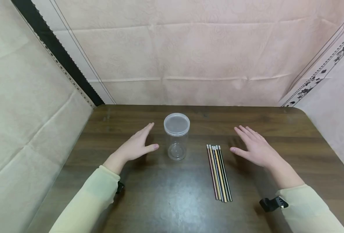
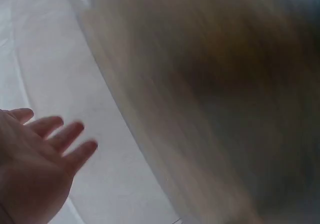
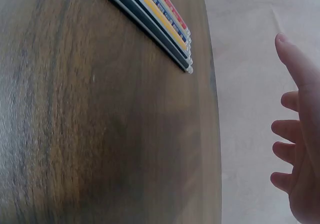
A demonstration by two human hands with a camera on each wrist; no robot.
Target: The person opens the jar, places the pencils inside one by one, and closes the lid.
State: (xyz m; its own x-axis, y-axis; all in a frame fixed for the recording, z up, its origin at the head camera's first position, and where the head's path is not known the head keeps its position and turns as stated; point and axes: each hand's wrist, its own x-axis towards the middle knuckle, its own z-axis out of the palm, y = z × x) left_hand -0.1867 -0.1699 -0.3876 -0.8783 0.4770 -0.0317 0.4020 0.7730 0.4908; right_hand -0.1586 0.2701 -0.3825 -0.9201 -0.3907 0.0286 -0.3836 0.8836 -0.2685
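A clear plastic jar [image 1: 177, 142] with a frosted round lid [image 1: 177, 124] stands upright on the table. To its left my left hand [image 1: 135, 144] hovers with fingers extended and thumb apart, holding nothing; the left wrist view shows this hand [image 2: 42, 159] against the pale cloth, much of that picture blurred. Right of the jar, several pencils [image 1: 219, 173] lie side by side in a row, dark, red, blue and yellow ones among them. My right hand [image 1: 254, 147] is spread just right of them, empty. In the right wrist view the pencils [image 3: 155, 18] show their pale-tipped ends.
The brown wood-grain table [image 1: 148, 207] has rounded far corners. Pale cloth [image 1: 189, 55] hangs behind it and on both sides, with a black strip [image 1: 61, 55] at left and a flowered border [image 1: 320, 74] at right. Each wrist wears a black strap mount [image 1: 272, 204].
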